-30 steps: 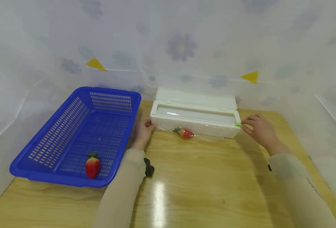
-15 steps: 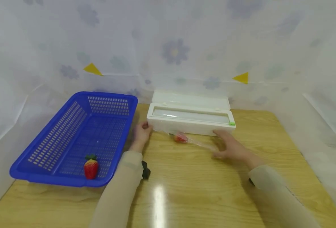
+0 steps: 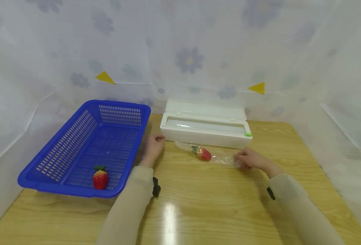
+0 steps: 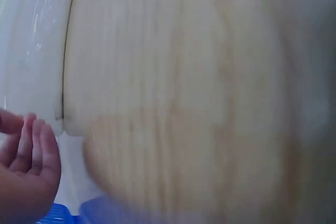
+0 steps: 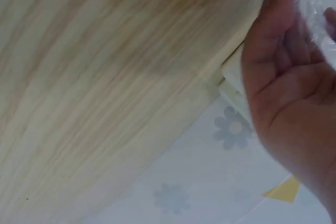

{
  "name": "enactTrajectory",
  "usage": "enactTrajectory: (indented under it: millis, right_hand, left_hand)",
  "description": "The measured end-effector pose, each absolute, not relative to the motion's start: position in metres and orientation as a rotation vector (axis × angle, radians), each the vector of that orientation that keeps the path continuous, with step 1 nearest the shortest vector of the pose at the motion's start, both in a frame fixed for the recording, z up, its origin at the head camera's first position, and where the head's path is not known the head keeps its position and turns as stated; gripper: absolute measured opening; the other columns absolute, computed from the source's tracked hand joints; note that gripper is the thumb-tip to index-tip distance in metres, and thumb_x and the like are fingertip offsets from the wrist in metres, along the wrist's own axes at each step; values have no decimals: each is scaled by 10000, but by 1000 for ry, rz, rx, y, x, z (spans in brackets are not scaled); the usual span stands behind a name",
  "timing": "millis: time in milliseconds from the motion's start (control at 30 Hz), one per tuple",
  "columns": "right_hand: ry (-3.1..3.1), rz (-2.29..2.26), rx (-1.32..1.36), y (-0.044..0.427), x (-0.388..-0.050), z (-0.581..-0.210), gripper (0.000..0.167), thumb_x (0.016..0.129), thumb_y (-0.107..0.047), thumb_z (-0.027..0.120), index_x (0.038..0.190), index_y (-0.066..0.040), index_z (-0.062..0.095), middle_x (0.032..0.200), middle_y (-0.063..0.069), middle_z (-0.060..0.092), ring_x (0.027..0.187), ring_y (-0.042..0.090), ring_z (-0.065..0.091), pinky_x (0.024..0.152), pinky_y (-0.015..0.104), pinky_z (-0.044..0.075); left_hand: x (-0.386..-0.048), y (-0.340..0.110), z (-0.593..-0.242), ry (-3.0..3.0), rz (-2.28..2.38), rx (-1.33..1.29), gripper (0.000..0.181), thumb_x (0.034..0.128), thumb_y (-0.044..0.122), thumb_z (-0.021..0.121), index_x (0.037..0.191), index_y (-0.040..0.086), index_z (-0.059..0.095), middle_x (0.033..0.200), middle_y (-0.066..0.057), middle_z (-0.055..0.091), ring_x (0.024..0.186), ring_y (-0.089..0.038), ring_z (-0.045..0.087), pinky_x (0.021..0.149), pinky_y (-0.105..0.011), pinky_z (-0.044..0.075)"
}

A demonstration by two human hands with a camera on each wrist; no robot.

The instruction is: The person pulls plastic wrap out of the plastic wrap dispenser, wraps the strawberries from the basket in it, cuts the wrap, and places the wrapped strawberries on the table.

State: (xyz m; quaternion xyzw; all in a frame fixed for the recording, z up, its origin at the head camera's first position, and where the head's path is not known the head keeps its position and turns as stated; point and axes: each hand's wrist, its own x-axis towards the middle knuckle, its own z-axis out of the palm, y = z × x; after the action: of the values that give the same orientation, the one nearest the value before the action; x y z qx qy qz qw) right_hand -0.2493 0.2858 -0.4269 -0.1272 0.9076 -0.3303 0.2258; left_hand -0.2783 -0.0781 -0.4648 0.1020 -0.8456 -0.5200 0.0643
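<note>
A strawberry lies in a strip of clear cling film on the table, in front of a white cling film dispenser with its lid raised. My right hand grips the film's bunched right end. In the right wrist view, clear film shows at the curled fingers. At the dispenser's left front corner is my left hand, thumb and fingertips together. The left wrist view has film glints running toward this hand; it seems to pinch the film's edge, which is hard to see.
A blue plastic basket stands at the left, close beside the left forearm. Another strawberry lies inside it, near its front. A green slider sits on the dispenser's right end. A flowered curtain hangs behind the table.
My right hand left the dispenser's green slider, came down leftward and took hold of the film's right end. Film and strawberry have moved forward from the dispenser, toward me. The left hand stays near the corner.
</note>
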Motion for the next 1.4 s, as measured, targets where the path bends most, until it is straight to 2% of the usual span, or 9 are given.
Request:
enactTrajectory:
  millis: [133, 300, 400, 600, 700, 833, 1067, 1233, 1400]
  right_hand:
    - [2647, -698, -263, 285, -251, -429, 402, 969, -337, 468, 1030, 32, 613, 725, 131, 618, 620, 214, 563, 575, 371, 498]
    - [2857, -534, -328, 278, -253, -428, 491, 917, -319, 562, 1248, 43, 524, 1183, 257, 593, 1040, 402, 579, 852, 527, 473]
    - [2918, -610, -357, 274, -253, -426, 414, 901, -198, 589, 1237, 36, 527, 1111, 230, 618, 983, 372, 591, 817, 509, 480]
    - [3020, -632, -400, 273, -251, -424, 177, 912, -117, 568, 1014, -3, 655, 980, 179, 677, 904, 332, 624, 807, 497, 491]
    - [3065, -619, -466, 277, -250, -425, 139, 889, -99, 594, 966, -3, 660, 987, 187, 675, 948, 367, 611, 837, 525, 475]
    - [3190, -433, -715, 284, -249, -430, 19, 825, -42, 656, 831, -59, 661, 883, 115, 656, 891, 319, 591, 750, 464, 501]
    - [3258, 11, -1020, 289, -242, -436, 155, 795, 42, 639, 823, -110, 653, 788, 19, 565, 703, 183, 526, 531, 296, 451]
    - [3160, 169, -1111, 286, -239, -438, 210, 759, 79, 657, 854, -108, 652, 818, 18, 593, 727, 187, 558, 599, 329, 504]
    - [3056, 228, -1179, 283, -235, -442, 94, 777, -26, 681, 804, -109, 644, 786, 21, 613, 723, 210, 570, 627, 365, 515]
  left_hand:
    - [-276, -70, -456, -2720, -1577, 1, 356, 799, 45, 609, 1153, 16, 605, 1168, -169, 611, 1077, -294, 566, 945, -390, 457]
    - [-273, -52, -447, -2841, -1295, -405, 392, 803, 198, 715, 1158, 60, 622, 1197, -120, 621, 1144, -285, 549, 1005, -390, 421]
    - [-271, -43, -443, -2881, -1074, -497, 342, 809, 272, 715, 1100, 99, 665, 1115, -84, 664, 1071, -250, 587, 954, -371, 446]
    - [-269, -42, -443, -2912, -1011, -448, 139, 886, 212, 632, 920, 101, 709, 904, -45, 697, 863, -194, 621, 820, -338, 489]
    - [-270, -48, -445, -2882, -1148, -445, 148, 908, 205, 603, 903, 93, 699, 891, -39, 691, 857, -185, 613, 825, -335, 491]
    - [-270, -57, -443, -2888, -1212, -513, 147, 901, 211, 612, 909, 94, 700, 909, -43, 690, 888, -190, 616, 868, -345, 488]
    - [-267, -59, -444, -3029, -954, -625, 146, 891, 248, 614, 914, 140, 710, 910, -8, 699, 894, -177, 621, 878, -333, 473]
    - [-267, -54, -442, -3120, -760, -655, 155, 887, 285, 616, 902, 160, 706, 911, 11, 708, 900, -180, 631, 879, -340, 468]
    - [-266, -48, -441, -3173, -618, -679, 151, 884, 282, 614, 908, 172, 715, 939, 25, 710, 926, -174, 635, 871, -340, 473]
